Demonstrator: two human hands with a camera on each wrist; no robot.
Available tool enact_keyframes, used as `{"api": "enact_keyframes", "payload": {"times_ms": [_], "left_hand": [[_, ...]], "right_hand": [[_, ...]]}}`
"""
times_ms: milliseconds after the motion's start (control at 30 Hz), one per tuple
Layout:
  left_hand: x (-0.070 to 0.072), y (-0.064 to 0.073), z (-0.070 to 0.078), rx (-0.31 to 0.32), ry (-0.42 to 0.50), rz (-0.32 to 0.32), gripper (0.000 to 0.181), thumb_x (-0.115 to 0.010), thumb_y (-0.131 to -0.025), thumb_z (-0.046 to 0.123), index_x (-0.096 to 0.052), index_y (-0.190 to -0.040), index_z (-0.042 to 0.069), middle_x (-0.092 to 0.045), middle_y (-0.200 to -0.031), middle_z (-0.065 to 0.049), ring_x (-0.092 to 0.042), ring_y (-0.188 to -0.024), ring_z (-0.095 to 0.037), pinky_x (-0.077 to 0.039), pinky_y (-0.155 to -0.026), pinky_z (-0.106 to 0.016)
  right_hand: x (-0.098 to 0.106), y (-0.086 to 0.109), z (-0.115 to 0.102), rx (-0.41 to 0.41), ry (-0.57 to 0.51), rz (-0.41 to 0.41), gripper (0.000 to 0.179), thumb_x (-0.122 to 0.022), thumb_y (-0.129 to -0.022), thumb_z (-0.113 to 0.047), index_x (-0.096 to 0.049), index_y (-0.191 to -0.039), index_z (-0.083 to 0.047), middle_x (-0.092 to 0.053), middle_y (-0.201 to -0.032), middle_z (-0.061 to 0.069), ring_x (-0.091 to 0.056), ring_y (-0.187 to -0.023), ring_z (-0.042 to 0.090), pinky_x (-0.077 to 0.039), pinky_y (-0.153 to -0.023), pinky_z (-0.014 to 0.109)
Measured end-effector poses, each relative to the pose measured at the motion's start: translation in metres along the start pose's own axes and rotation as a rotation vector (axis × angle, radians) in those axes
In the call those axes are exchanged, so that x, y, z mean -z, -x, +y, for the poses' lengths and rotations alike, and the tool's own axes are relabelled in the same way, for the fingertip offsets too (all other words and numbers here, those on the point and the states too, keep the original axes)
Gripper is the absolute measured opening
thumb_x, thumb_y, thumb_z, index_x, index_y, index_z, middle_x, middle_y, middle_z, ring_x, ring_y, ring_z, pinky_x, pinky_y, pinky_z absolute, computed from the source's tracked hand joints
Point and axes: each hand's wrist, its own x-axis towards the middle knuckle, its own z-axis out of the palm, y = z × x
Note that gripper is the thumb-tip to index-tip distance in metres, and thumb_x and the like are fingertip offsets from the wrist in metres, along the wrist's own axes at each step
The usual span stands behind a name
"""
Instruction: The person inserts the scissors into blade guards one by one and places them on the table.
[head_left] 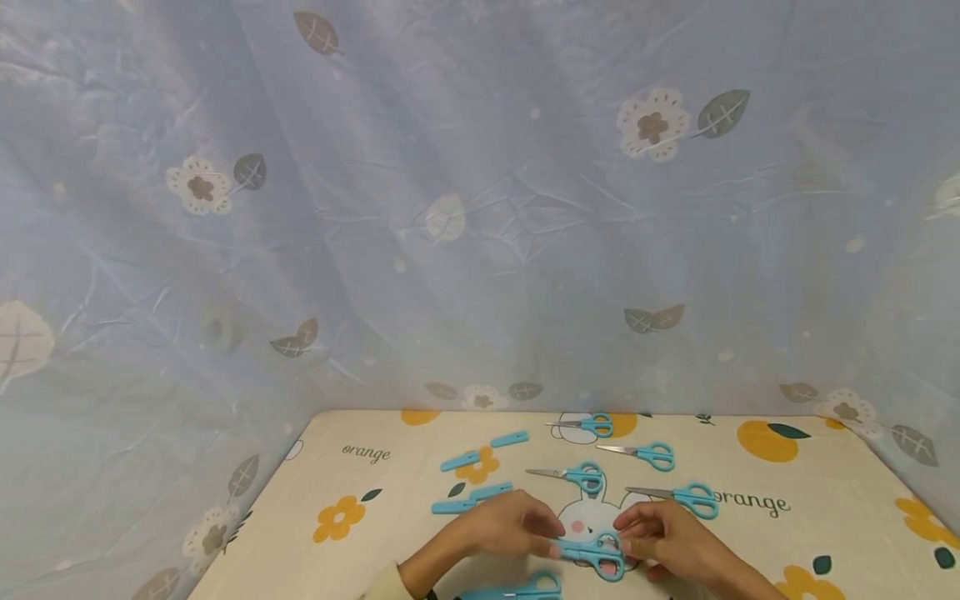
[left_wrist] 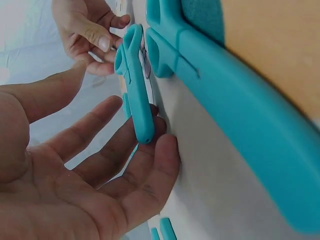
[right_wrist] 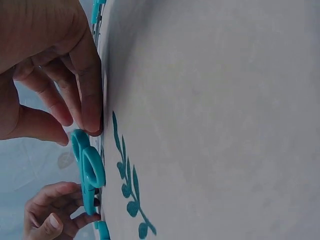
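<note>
A pair of light-blue scissors [head_left: 596,552], its blades inside a matching sheath, lies between my two hands. My left hand [head_left: 504,527] is at the sheath end; in the left wrist view its loosely bent fingers [left_wrist: 142,170] are against the sheath tip, with the thumb well apart. By the finger loops is my right hand [head_left: 675,540], its thumb and fingers parted, fingertips right at the handle [right_wrist: 92,167] in the right wrist view. A second sheathed pair of scissors [head_left: 542,586] lies at the near edge, close below the left hand.
Beyond the hands lie several bare-bladed scissors, among them one pair [head_left: 583,477] in the middle and one pair [head_left: 696,498] by the right hand. Several loose blue sheaths [head_left: 460,461] lie to their left. A patterned cloth [head_left: 277,533] covers the table; a curtain [head_left: 480,275] hangs behind.
</note>
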Motion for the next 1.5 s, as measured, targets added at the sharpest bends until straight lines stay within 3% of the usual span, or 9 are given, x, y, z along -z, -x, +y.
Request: {"api": "enact_keyframes", "payload": {"times_ms": [267, 500, 733, 933, 1200, 1333, 1500], "left_hand": [[0.003, 0.010, -0.011, 0.004, 0.028, 0.023, 0.023, -0.082, -0.095, 0.019, -0.082, -0.117, 0.010, -0.083, -0.117, 0.000, -0.074, -0.112, -0.007, -0.056, -0.098, -0.022], [0.007, 0.020, -0.013, 0.008, 0.043, 0.023, 0.026, -0.081, -0.096, 0.018, -0.079, -0.120, 0.008, -0.082, -0.115, -0.002, -0.073, -0.103, -0.004, -0.057, -0.093, -0.023], [0.011, 0.030, -0.019, 0.023, 0.069, 0.013, 0.029, -0.080, -0.096, 0.017, -0.078, -0.124, 0.010, -0.079, -0.125, -0.002, -0.074, -0.115, -0.015, -0.057, -0.098, -0.025], [0.014, 0.040, -0.025, 0.003, 0.087, 0.014, 0.030, -0.080, -0.097, 0.017, -0.077, -0.126, 0.010, -0.078, -0.128, -0.003, -0.073, -0.116, -0.015, -0.056, -0.099, -0.023], [0.024, 0.053, -0.032, -0.010, 0.118, 0.028, 0.034, -0.078, -0.098, 0.018, -0.075, -0.130, 0.006, -0.076, -0.131, -0.009, -0.071, -0.119, -0.020, -0.056, -0.100, -0.023], [0.028, 0.056, -0.037, -0.013, 0.109, 0.064, 0.033, -0.079, -0.098, 0.018, -0.076, -0.128, 0.006, -0.077, -0.129, -0.009, -0.071, -0.119, -0.023, -0.057, -0.101, -0.026], [0.035, 0.063, -0.042, -0.003, 0.055, 0.118, 0.034, -0.080, -0.097, 0.021, -0.077, -0.129, 0.009, -0.077, -0.129, -0.006, -0.069, -0.120, -0.026, -0.058, -0.102, -0.034]], "right_hand": [[-0.006, -0.003, -0.004, -0.062, -0.014, -0.009, 0.034, -0.075, -0.102, -0.018, -0.070, -0.125, 0.006, -0.081, -0.106, 0.010, -0.075, -0.087, 0.019, -0.063, -0.071, 0.038], [-0.006, -0.004, -0.006, -0.044, -0.015, -0.038, 0.037, -0.072, -0.104, -0.021, -0.068, -0.127, 0.008, -0.080, -0.111, 0.011, -0.074, -0.093, 0.020, -0.064, -0.074, 0.040], [0.000, 0.002, -0.002, -0.059, -0.010, -0.037, 0.039, -0.072, -0.104, -0.021, -0.067, -0.130, 0.007, -0.079, -0.117, 0.011, -0.072, -0.101, 0.020, -0.065, -0.079, 0.040], [0.007, 0.010, 0.004, 0.005, -0.023, -0.069, 0.041, -0.070, -0.104, -0.018, -0.063, -0.133, 0.011, -0.077, -0.121, 0.015, -0.071, -0.101, 0.021, -0.063, -0.076, 0.033], [0.013, 0.019, 0.004, 0.013, 0.123, -0.009, 0.041, -0.076, -0.101, -0.024, -0.068, -0.134, 0.001, -0.074, -0.126, 0.009, -0.067, -0.106, 0.020, -0.055, -0.082, 0.017], [0.017, 0.022, 0.006, -0.022, 0.161, 0.003, 0.045, -0.075, -0.101, -0.032, -0.068, -0.135, -0.003, -0.072, -0.129, 0.006, -0.065, -0.109, 0.019, -0.054, -0.082, 0.018], [0.027, 0.030, 0.010, 0.002, 0.189, -0.039, 0.046, -0.071, -0.104, -0.034, -0.066, -0.140, -0.006, -0.070, -0.136, 0.009, -0.063, -0.105, 0.004, -0.052, -0.083, 0.017]]}}
